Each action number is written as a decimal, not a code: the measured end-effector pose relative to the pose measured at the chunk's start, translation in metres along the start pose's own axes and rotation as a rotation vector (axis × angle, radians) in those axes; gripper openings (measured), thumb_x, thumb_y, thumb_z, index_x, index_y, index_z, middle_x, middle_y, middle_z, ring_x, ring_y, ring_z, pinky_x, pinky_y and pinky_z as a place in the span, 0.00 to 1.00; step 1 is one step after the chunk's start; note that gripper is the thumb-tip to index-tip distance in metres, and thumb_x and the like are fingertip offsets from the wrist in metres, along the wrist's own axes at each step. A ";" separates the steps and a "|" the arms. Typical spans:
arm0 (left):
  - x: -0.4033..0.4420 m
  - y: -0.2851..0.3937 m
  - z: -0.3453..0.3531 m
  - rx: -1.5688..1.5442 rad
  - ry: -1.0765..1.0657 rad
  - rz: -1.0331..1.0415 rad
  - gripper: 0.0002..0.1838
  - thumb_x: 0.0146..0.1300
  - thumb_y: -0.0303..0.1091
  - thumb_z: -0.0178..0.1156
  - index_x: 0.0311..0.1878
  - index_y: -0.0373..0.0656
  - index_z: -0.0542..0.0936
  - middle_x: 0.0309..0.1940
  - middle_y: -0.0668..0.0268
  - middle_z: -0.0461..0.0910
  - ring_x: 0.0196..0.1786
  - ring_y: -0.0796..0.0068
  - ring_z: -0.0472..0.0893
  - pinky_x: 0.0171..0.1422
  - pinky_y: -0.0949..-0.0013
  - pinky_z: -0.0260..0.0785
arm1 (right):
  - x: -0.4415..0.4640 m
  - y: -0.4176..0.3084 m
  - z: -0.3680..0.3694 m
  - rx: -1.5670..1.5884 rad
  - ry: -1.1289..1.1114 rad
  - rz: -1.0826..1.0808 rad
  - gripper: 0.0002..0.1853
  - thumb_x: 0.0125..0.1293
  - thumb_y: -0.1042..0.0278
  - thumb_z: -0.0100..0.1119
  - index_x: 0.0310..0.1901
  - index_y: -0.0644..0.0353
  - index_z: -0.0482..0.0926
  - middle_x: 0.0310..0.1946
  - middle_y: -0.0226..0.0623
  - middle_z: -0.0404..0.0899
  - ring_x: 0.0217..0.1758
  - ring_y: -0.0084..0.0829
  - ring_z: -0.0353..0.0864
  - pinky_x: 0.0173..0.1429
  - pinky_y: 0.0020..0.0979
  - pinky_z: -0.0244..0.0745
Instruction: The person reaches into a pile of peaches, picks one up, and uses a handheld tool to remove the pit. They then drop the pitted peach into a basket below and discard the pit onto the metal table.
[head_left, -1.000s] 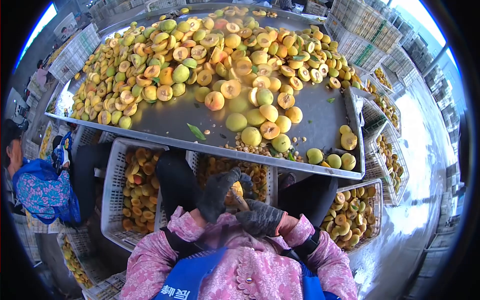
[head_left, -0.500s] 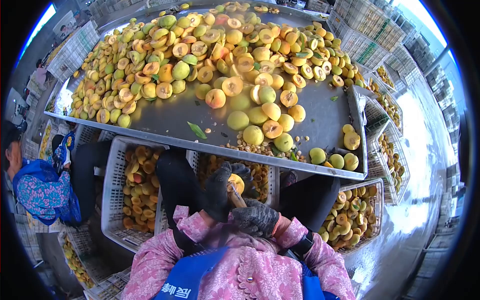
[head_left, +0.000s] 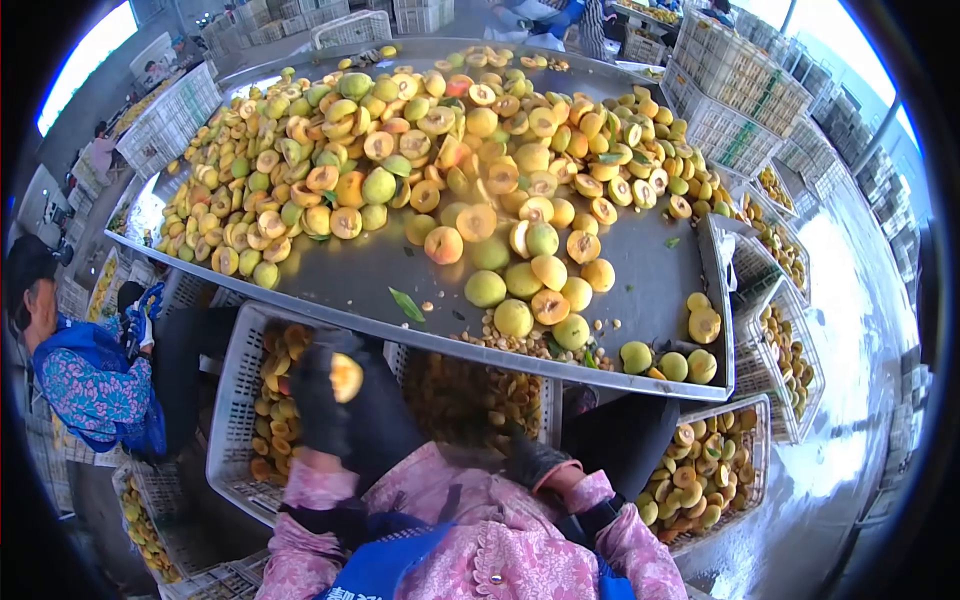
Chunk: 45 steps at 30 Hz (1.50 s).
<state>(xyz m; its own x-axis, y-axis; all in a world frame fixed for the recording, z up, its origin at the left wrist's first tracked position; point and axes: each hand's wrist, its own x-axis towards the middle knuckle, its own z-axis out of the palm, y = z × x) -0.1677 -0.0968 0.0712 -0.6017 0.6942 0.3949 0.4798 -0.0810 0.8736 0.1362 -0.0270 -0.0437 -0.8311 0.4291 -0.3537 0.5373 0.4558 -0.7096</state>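
Observation:
My left hand (head_left: 325, 395), in a dark glove and smeared by motion, holds a yellow fruit half (head_left: 346, 377) over the edge of the left crate (head_left: 226, 440), which is filled with fruit halves. Between my knees, my right hand (head_left: 535, 458) is gloved and blurred beside the middle crate (head_left: 549, 410); its fingers and anything in them cannot be made out. Ahead, a metal table (head_left: 350, 275) bears a large heap of halved and whole fruit (head_left: 430, 150), with loose pits (head_left: 500, 340) near its front edge.
To the right stands another crate of fruit (head_left: 762, 455), with more crates (head_left: 790, 350) behind it. Stacked crates (head_left: 735, 75) rise at the back right. A co-worker (head_left: 95, 385) in a blue apron sits at the left.
My hands have moved apart. The left hand has swung left with the fruit half, away from my right hand, which has moved slightly right. The view has shifted, so the table appears lower.

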 end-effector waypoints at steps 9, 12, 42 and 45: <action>0.075 -0.027 0.006 0.139 -0.174 -0.155 0.17 0.56 0.35 0.62 0.48 0.37 0.78 0.45 0.57 0.79 0.49 0.66 0.78 0.57 0.64 0.69 | 0.016 0.033 0.030 0.012 -0.054 -0.007 0.26 0.60 0.66 0.54 0.59 0.63 0.64 0.26 0.55 0.75 0.31 0.53 0.77 0.32 0.45 0.70; 0.124 -0.071 0.066 0.170 -0.441 0.058 0.25 0.52 0.31 0.64 0.55 0.40 0.74 0.50 0.57 0.77 0.55 0.67 0.75 0.58 0.65 0.69 | 0.008 0.020 0.013 -0.009 0.127 -0.140 0.27 0.60 0.65 0.54 0.60 0.63 0.62 0.25 0.55 0.75 0.31 0.54 0.77 0.32 0.46 0.69; 0.010 0.081 0.094 0.012 -0.749 0.507 0.29 0.53 0.41 0.68 0.56 0.37 0.71 0.45 0.55 0.76 0.47 0.55 0.76 0.54 0.60 0.68 | -0.003 -0.088 -0.111 1.325 0.290 -0.131 0.24 0.62 0.59 0.57 0.54 0.66 0.70 0.49 0.37 0.75 0.51 0.29 0.75 0.54 0.28 0.71; -0.007 0.071 0.099 0.080 -0.634 0.465 0.27 0.56 0.40 0.65 0.56 0.37 0.71 0.43 0.53 0.76 0.45 0.54 0.77 0.52 0.59 0.69 | 0.004 -0.083 -0.104 1.553 0.183 -0.188 0.24 0.62 0.59 0.57 0.54 0.66 0.70 0.50 0.37 0.75 0.51 0.29 0.76 0.55 0.30 0.71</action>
<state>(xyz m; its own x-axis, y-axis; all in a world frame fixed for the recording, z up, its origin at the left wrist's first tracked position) -0.0667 -0.0367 0.1022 0.1394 0.8790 0.4561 0.6520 -0.4281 0.6258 0.1033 0.0177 0.0769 -0.7767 0.5979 -0.1983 -0.3289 -0.6534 -0.6819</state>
